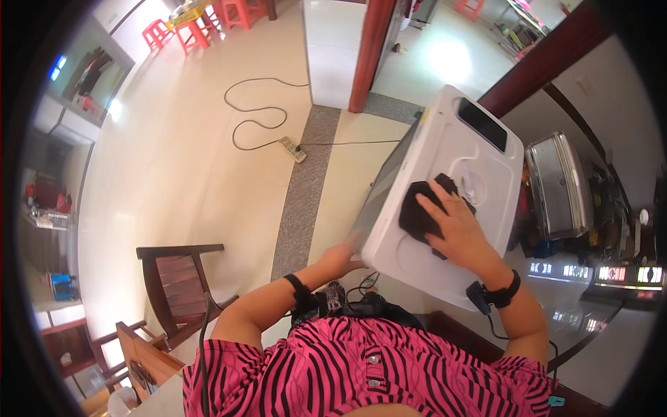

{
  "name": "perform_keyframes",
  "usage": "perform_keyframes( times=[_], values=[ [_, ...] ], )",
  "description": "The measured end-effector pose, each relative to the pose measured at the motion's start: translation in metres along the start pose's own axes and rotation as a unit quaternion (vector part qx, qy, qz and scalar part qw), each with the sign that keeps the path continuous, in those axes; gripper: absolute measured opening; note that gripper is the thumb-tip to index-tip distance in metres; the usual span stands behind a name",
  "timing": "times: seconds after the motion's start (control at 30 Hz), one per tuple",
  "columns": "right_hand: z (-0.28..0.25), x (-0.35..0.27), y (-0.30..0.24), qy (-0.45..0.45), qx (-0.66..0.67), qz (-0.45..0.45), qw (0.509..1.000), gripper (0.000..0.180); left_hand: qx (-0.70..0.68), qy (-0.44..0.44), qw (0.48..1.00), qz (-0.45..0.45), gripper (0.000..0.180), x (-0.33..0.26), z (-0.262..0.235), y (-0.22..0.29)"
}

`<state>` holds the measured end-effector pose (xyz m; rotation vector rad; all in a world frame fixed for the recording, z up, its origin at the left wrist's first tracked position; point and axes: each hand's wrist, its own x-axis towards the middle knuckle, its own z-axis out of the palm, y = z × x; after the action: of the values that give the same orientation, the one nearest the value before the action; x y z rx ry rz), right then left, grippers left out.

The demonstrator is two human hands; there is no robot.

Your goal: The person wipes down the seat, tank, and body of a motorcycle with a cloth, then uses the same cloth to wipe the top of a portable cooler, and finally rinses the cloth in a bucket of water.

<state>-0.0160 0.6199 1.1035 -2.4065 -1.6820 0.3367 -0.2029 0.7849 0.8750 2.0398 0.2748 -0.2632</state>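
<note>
Seeming to steady the near corner of the white appliance [434, 153] before the person, the left hand [339, 258] has fingers whose spread I cannot tell. Rightward, a black cloth [417, 214] lies on the appliance's top, under the spread fingers of the right hand [458, 233]. Wiping seems in hand; the next stroke would call for even pressure.
</note>
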Motion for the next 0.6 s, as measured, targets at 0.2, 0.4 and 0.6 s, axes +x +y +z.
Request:
perform_keyframes(
  times=[0.2, 0.4, 0.6],
  values=[
    [-0.002, 0.01, -0.006, -0.023, -0.02, 0.03, 0.999, 0.069, 0.041, 0.011, 0.998, 0.045, 0.079, -0.015, -0.016, -0.017],
    [-0.007, 0.018, 0.004, -0.022, -0.031, 0.026, 0.999, 0.068, 0.077, 0.039, 0.982, -0.166, 0.07, -0.083, -0.035, -0.121],
    [-0.008, 0.033, 0.006, -0.016, -0.025, 0.023, 0.999, 0.067, 0.009, 0.107, 0.923, -0.369, 0.064, -0.205, -0.031, -0.219]
  ],
)
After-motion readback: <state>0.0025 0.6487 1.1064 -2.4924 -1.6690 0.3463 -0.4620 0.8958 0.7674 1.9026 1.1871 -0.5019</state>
